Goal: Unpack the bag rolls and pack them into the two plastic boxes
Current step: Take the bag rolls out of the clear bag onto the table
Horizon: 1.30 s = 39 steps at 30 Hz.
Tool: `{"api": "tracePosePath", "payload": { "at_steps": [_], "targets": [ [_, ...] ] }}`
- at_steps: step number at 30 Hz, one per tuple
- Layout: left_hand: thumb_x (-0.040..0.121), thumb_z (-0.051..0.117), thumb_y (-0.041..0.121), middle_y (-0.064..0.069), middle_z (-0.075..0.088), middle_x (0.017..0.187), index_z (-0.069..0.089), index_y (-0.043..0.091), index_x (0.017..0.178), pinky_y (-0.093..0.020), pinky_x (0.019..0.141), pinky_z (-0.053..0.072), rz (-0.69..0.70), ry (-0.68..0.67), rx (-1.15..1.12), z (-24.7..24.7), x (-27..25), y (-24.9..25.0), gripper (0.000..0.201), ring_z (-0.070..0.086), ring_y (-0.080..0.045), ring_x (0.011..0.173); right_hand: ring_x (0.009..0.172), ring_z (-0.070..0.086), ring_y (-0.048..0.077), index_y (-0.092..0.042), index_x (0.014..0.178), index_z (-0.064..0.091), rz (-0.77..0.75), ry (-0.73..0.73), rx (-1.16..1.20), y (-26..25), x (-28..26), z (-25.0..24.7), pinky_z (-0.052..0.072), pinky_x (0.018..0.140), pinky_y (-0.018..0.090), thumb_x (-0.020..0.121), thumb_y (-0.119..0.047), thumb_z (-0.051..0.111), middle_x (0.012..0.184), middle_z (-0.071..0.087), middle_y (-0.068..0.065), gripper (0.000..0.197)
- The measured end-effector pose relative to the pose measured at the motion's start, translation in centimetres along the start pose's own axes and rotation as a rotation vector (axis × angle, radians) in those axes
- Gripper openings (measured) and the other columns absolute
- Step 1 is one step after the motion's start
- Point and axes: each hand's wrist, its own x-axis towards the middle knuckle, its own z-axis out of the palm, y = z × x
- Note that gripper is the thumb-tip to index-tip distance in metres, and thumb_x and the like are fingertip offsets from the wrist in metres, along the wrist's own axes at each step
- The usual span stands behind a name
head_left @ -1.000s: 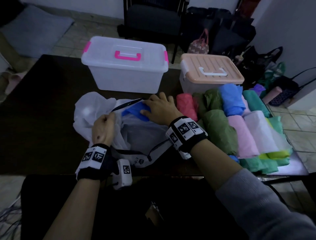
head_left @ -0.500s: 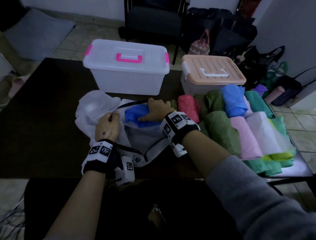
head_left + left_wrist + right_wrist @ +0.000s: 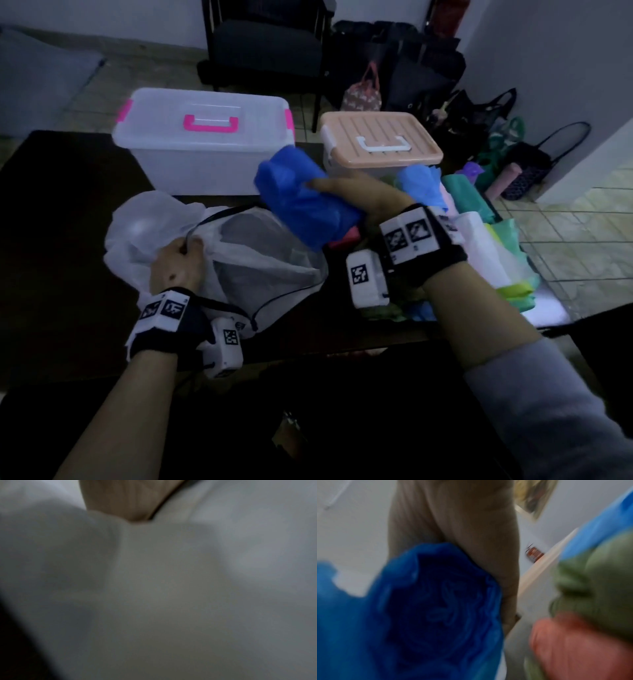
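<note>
My right hand grips a dark blue bag roll and holds it in the air above the table, between the white drawstring bag and the pile of rolls. In the right wrist view the blue roll fills the lower left beside my fingers. My left hand pinches the rim of the white bag at its mouth; the left wrist view shows only a finger against white bag fabric. A clear box with pink handle and a box with a peach lid stand shut at the back.
Several rolls in green, pink, white, light blue and red lie piled on the table's right side, close to its edge. A crumpled white plastic bag lies left of the drawstring bag. Chairs and bags stand on the floor behind the dark table.
My right hand has pulled the dark blue roll out of the white bag and lifted it up and to the right. The left hand has kept its hold on the bag's rim.
</note>
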Motion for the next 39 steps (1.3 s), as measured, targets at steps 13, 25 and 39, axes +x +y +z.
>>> {"api": "tracePosePath", "payload": {
  "at_steps": [13,25,39],
  "targets": [
    [0.099,0.031,0.037,-0.028,0.055,0.121,0.057,-0.003,0.112,-0.047,0.096,0.037,-0.002,0.01,0.018,0.5,0.3,-0.4,0.049,0.05,-0.043,0.109,0.12,0.049,0.035,-0.002,0.134,0.031,0.236,0.799,-0.403,4.2,0.3,-16.1,0.042,0.093,0.039,0.082,-0.027,0.069,0.134,0.046,0.019,0.07],
    [0.098,0.034,0.037,-0.03,0.054,0.121,0.058,-0.003,0.112,-0.045,0.094,0.037,-0.034,0.031,0.011,0.6,0.1,-0.3,0.049,0.049,-0.045,0.11,0.125,0.046,0.035,0.002,0.142,0.021,0.468,0.665,-0.67,7.3,3.7,-16.7,0.04,0.094,0.039,0.09,-0.019,0.057,0.139,0.041,0.021,0.066],
    [0.096,0.036,0.039,-0.028,0.054,0.12,0.046,-0.001,0.123,-0.045,0.091,0.037,-0.137,0.037,0.076,0.2,-0.7,1.1,0.049,0.051,-0.044,0.108,0.136,0.029,0.033,-0.014,0.142,0.036,0.415,0.589,-0.773,8.9,6.3,-18.0,0.026,0.11,0.047,0.066,-0.09,0.036,0.148,0.033,0.014,0.108]
  ]
}}
